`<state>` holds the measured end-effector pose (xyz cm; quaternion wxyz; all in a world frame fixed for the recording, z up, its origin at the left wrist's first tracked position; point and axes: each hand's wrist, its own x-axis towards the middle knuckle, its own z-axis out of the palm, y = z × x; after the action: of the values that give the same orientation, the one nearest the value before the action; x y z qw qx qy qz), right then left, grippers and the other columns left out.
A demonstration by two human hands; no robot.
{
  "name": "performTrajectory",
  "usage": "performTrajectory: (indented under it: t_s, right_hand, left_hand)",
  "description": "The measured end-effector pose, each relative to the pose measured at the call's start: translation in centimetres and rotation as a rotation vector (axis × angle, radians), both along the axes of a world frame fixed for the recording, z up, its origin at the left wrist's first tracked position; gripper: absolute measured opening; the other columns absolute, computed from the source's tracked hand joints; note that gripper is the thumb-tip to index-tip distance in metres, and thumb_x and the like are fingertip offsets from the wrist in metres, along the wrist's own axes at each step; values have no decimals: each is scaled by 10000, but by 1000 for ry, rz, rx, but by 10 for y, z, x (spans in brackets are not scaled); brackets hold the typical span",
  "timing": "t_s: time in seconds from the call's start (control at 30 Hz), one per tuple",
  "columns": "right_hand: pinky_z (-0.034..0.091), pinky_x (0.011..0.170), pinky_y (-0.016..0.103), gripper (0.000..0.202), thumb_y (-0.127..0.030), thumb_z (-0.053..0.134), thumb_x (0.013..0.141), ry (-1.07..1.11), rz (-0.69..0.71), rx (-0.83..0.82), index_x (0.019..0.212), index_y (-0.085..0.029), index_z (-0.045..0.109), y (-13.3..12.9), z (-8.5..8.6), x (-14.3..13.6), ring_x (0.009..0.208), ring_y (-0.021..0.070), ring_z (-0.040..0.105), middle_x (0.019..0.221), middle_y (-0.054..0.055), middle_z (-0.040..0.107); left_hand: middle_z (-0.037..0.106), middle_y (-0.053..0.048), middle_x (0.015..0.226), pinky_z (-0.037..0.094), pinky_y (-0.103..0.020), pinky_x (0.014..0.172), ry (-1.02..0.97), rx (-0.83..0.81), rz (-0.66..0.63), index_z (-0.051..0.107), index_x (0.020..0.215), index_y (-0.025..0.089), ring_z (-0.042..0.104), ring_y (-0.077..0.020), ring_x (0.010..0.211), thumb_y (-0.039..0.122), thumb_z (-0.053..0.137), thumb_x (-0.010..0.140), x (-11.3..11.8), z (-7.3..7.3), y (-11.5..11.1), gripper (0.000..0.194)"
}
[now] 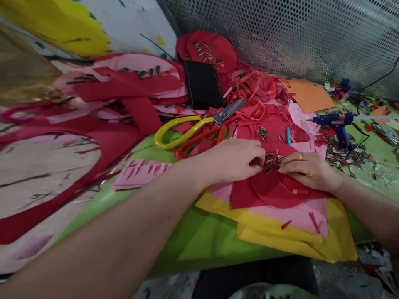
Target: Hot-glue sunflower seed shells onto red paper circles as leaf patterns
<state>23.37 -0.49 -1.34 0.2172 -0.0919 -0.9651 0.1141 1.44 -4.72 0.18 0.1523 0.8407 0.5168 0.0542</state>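
Observation:
A red paper circle point(280, 193) lies on red, pink and yellow sheets, with striped sunflower seeds point(272, 159) set along a thin red stem like leaves. A thin string with a small orange-and-red paper roll point(300, 191) lies across it. My left hand point(238, 160) is closed at the circle's left edge, beside the seeds; whatever is between its curled fingers is hidden. My right hand point(308, 168), wearing a ring, presses its fingertips together on a seed at the right side of the stem.
Yellow-handled scissors point(199, 128) lie left of the work, by a black phone point(204, 85). A blue glue gun point(336, 123) stands at right over loose seeds point(349, 154). Red paper scraps point(260, 85) and an orange sheet point(310, 94) lie behind. Perforated metal point(280, 33) rises at the back.

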Motion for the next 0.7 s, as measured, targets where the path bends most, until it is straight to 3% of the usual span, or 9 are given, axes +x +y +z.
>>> performTrajectory:
  t_s: [0.2,0.47,0.7]
  right_hand:
    - [543,721,233,204,-138,480,857,-85,52,-22,877,-191,676,0,6,4,813,127,667,889,68,714]
    - [538,710,216,168,-182,534,851,-65,-40,-5,880,-157,698,-3,8,2,778,120,655,853,77,694]
    - [534,683,218,205,-195,508,875,-109,-26,28,873,-144,706,-3,4,1,753,122,639,827,77,686]
  left_hand:
    - [653,-1,890,405,-252,632,-12,-3,-6,649,767,211,603,-156,766,198,538,755,-1,-1,0,113]
    - [642,-2,902,403,-247,651,-11,-26,-19,646,786,200,595,-146,767,199,530,756,-1,2,0,120]
    - [633,-3,876,388,-250,636,-31,-36,-11,644,790,194,579,-142,729,210,527,765,-1,1,1,121]
